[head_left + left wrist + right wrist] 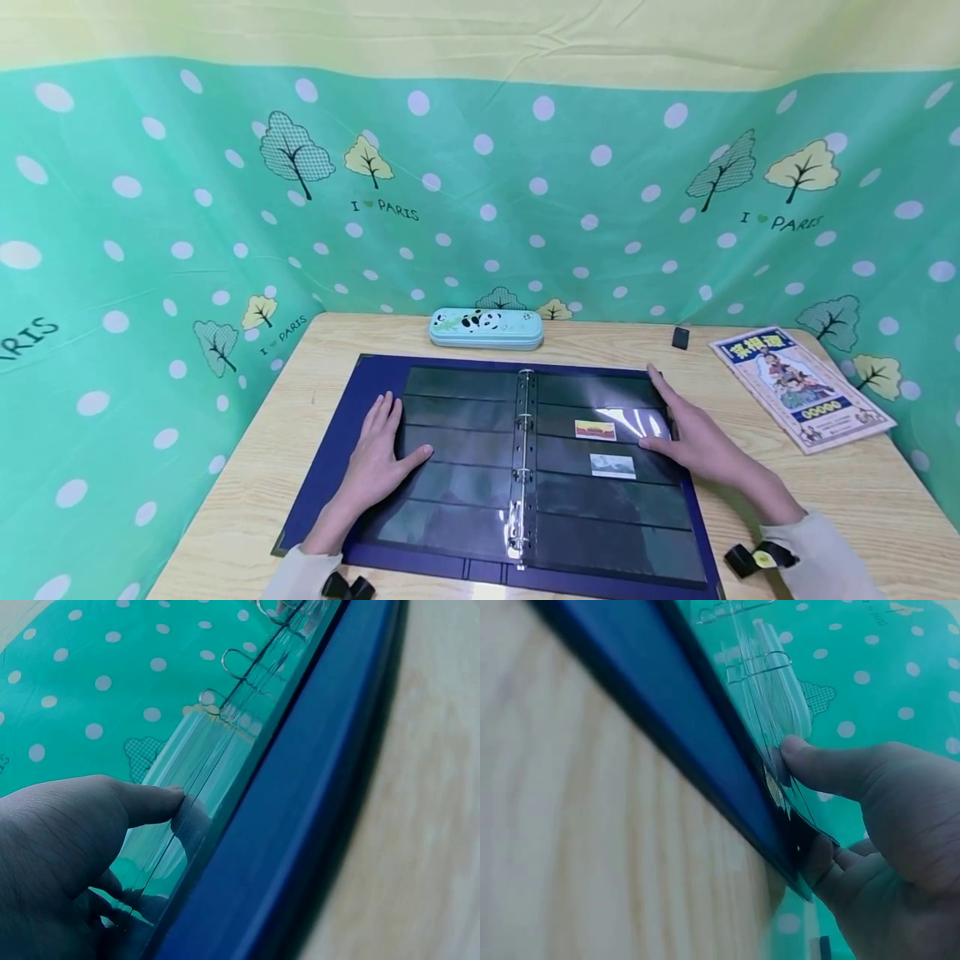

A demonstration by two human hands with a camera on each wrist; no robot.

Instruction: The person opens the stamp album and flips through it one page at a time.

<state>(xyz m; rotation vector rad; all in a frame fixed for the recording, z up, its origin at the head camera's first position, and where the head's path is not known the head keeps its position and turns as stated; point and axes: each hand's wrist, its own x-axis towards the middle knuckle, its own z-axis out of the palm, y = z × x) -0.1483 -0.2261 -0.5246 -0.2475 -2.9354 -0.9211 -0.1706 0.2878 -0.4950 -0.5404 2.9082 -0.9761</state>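
Note:
A dark blue ring-binder stamp album (324,467) lies spread on the table, with black strip-pocket pages on both sides of its metal rings (523,475). My left hand (378,462) rests on the outer part of the left page, fingers extended and thumb spread. At the right page's outer edge is my right hand (701,437), its thumb touching the page; its lower fingers are partly hidden. Two stamps sit in the right page's pockets: a red and yellow stamp (595,430) and, below it, a pale grey stamp (612,466).
Behind the album stands a light blue panda pencil case (486,328). A small black object (680,337) lies at the back right, near an illustrated booklet (802,387). Green dotted cloth (450,208) hangs around the wooden table (240,492).

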